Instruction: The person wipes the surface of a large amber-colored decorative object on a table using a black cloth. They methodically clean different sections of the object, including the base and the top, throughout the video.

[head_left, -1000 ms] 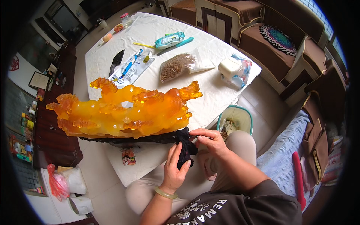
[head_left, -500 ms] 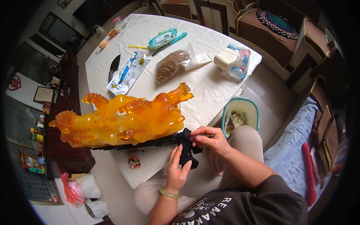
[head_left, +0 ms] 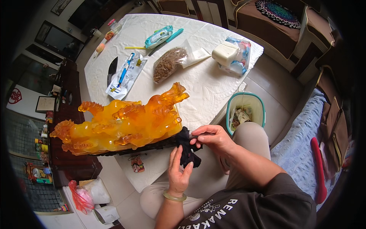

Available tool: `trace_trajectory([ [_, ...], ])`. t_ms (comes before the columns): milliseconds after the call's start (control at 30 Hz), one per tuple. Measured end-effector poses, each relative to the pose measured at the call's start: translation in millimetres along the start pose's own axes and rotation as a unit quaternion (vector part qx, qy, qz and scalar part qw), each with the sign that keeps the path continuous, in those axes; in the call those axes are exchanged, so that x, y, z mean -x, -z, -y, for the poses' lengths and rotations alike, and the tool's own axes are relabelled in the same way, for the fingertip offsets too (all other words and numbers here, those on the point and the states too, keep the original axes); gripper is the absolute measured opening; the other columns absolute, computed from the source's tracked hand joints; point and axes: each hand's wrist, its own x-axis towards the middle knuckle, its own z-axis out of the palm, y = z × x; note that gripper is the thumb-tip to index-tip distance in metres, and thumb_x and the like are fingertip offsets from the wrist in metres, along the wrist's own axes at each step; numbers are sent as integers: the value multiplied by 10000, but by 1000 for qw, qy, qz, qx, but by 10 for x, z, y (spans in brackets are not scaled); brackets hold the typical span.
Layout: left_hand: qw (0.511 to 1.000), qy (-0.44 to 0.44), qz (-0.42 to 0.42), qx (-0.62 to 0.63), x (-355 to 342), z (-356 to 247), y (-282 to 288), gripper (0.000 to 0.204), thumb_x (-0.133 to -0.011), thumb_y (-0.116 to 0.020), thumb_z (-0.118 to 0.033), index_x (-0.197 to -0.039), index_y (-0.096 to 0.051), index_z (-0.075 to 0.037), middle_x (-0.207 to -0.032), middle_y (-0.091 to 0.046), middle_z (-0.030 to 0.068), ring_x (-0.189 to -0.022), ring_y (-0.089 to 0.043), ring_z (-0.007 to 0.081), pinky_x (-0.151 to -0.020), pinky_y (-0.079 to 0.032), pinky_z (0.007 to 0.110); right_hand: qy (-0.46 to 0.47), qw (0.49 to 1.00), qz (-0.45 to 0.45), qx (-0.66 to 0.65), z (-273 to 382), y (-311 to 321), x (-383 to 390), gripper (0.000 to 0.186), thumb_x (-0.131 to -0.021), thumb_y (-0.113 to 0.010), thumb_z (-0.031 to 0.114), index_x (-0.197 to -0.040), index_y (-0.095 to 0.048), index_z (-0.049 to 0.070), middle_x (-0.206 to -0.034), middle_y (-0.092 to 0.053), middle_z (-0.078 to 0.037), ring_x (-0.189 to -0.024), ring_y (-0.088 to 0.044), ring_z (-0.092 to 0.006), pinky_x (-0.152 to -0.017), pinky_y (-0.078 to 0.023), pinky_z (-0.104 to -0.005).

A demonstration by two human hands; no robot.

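A glossy amber carving [head_left: 122, 126] lies along the near side of the cloth-covered table [head_left: 202, 99] on a dark base. At its right end is an irregular black piece [head_left: 187, 150], crumpled-looking; whether it is cloth I cannot tell. My left hand [head_left: 178, 177] grips this piece from below, fingers together and thumb toward the right. My right hand [head_left: 217, 141] pinches a thin dark metal tool [head_left: 202, 135] against the upper part of the black piece, whose contact point is partly hidden.
Beyond the carving are a knife [head_left: 112, 70], a blue tool on a package [head_left: 122, 76], a bag of brown strands [head_left: 169, 65], wipes [head_left: 156, 38] and white tissue packs [head_left: 225, 53]. A teal-rimmed bin [head_left: 244, 110] stands beside my knee. A sofa [head_left: 312, 133] is at the right.
The view has shifted, bringing more of the bin into sight. Both my hands stay at the black piece, with the right hand still pinching the tool and slightly shifted along it.
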Motion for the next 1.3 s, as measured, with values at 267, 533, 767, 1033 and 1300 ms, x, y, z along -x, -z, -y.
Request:
trace_trajectory([
  [267,1000,3,-4,-8,-2,19,22,581,-879,-649,-63,-1413,-459,68,-1401,-477,221,-1261,-511,325,-1082,-390,376,24,988,-27,151,18,-33,-25,237,-916,-673,52,-1148,-690,5,-960,-717,-83,-840,-662,-162,-749,-510,-289],
  [533,1000,19,-2,1,-10,21,20,589,-876,-656,-68,-1416,-460,64,-1406,-473,225,-1264,-508,323,-1082,-389,371,313,734,-37,602,-112,-84,-59,188,-837,-674,10,-1020,-646,44,-801,-620,-114,-746,-650,-318,-645,-524,-374],
  [767,1000,22,2,8,-29,-21,25,601,-879,-650,-66,-1428,-444,63,-1420,-460,224,-1286,-490,320,-1097,-374,370,360,727,-42,584,-158,-134,-95,161,-824,-637,-47,-969,-596,10,-817,-580,-144,-738,-636,-343,-620,-505,-407],
  [1033,997,34,1,62,-34,-5,10,608,-890,-632,-60,-1446,-419,61,-1452,-430,210,-1318,-460,300,-1116,-352,374,396,693,-37,602,-176,-120,-122,204,-778,-662,-64,-969,-619,-7,-834,-613,-134,-715,-631,-305,-600,-514,-371],
  [1300,998,40,10,46,-38,17,0,610,-891,-635,-65,-1446,-417,64,-1458,-429,215,-1326,-455,309,-1129,-335,382,464,535,-19,706,-136,-116,-113,182,-738,-675,5,-911,-618,2,-800,-580,-76,-682,-578,-222,-559,-506,-322],
])
